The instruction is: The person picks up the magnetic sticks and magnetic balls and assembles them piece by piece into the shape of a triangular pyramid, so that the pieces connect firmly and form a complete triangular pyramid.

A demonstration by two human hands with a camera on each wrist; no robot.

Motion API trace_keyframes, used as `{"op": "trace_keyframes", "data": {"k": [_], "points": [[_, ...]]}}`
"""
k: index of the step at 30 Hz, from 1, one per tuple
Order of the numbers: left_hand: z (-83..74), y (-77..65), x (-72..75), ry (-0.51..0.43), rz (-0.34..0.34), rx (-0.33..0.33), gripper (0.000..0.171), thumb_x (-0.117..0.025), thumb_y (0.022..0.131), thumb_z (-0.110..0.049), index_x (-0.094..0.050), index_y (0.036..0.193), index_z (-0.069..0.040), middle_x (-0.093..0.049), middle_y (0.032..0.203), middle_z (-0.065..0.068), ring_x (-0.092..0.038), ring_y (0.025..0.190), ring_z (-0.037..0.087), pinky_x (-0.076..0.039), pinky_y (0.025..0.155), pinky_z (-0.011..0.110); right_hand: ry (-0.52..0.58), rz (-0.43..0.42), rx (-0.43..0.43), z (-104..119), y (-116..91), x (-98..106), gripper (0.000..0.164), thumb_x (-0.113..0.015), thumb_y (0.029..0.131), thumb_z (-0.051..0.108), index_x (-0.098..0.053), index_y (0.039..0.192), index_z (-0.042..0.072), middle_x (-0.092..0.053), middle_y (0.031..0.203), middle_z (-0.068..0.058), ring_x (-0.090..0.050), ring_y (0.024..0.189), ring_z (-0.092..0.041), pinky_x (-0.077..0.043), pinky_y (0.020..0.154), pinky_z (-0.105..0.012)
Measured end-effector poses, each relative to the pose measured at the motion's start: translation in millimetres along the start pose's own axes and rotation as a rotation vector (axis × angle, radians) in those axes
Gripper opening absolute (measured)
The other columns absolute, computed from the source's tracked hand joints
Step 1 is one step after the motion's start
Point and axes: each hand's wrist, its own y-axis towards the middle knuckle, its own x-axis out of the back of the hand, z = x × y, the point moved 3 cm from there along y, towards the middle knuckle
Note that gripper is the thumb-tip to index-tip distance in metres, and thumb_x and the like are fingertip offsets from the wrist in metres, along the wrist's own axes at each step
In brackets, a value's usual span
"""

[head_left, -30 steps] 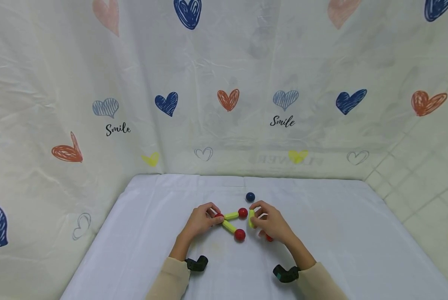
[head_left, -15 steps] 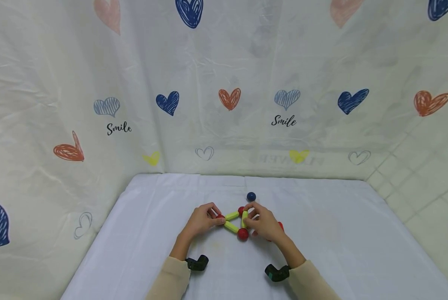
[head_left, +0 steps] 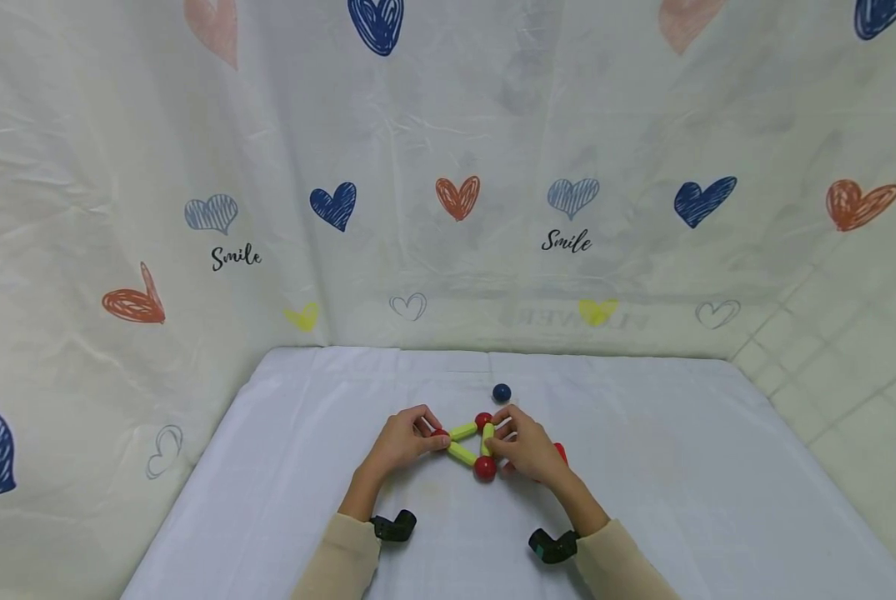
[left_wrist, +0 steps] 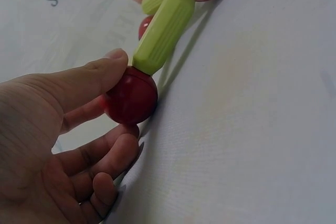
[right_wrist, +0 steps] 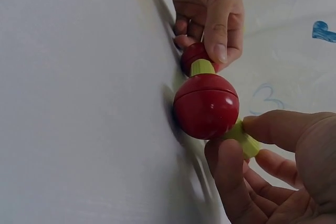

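Observation:
Three red balls and three yellow-green rods form a triangle on the white cloth. My left hand (head_left: 406, 437) pinches the left corner ball (left_wrist: 131, 98) between thumb and fingers. From that ball one rod (head_left: 463, 431) runs to the far red ball (head_left: 483, 419) and another rod (left_wrist: 165, 32) to the near red ball (right_wrist: 206, 106). My right hand (head_left: 530, 447) pinches the third rod (head_left: 488, 439), which spans the far and near balls on the right side. Its ends appear to touch both balls. Fingers cover part of this rod.
A dark blue ball (head_left: 502, 393) lies just beyond the triangle. Something red (head_left: 561, 452) shows behind my right hand, mostly hidden. White cloth (head_left: 680, 467) covers the table, and a heart-printed curtain (head_left: 448, 267) hangs behind its far edge.
My right hand has moved left, bringing its rod from beside the two right-hand balls to between them. The near ball has shifted slightly right. My left hand stays on its ball.

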Motion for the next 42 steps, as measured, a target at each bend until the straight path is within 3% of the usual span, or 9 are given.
{"op": "trace_keyframes", "data": {"k": [28, 35, 42], "points": [[-1.4, -0.1, 0.2, 0.001, 0.001, 0.0, 0.029, -0.084, 0.084, -0.039, -0.068, 0.097, -0.02, -0.065, 0.084, -0.001, -0.056, 0.075, 0.016, -0.044, 0.065, 0.031, -0.086, 0.025, -0.003, 0, 1, -2, 0.027, -0.077, 0.092, 0.019, -0.062, 0.113, 0.012, -0.068, 0.098, -0.004, -0.064, 0.077, -0.016, -0.055, 0.061, -0.03], [-0.6, 0.2, 0.1, -0.004, 0.0, 0.003, 0.029, -0.085, 0.084, -0.039, -0.068, 0.097, -0.019, -0.064, 0.084, -0.001, -0.055, 0.075, 0.016, -0.043, 0.065, 0.031, -0.04, 0.015, 0.033, 1, -1, 15, 0.023, -0.072, 0.095, 0.018, -0.063, 0.116, 0.01, -0.068, 0.1, -0.005, -0.066, 0.078, -0.018, -0.058, 0.063, -0.033], [-1.2, -0.3, -0.9, 0.002, -0.019, -0.006, 0.027, -0.084, 0.084, -0.038, -0.067, 0.095, -0.019, -0.065, 0.085, -0.001, -0.056, 0.077, 0.015, -0.044, 0.067, 0.03, -0.029, -0.007, 0.029, -6, -1, 51, 0.031, -0.068, 0.099, 0.023, -0.06, 0.125, 0.007, -0.066, 0.104, -0.008, -0.068, 0.081, -0.023, -0.059, 0.068, -0.035]]}}
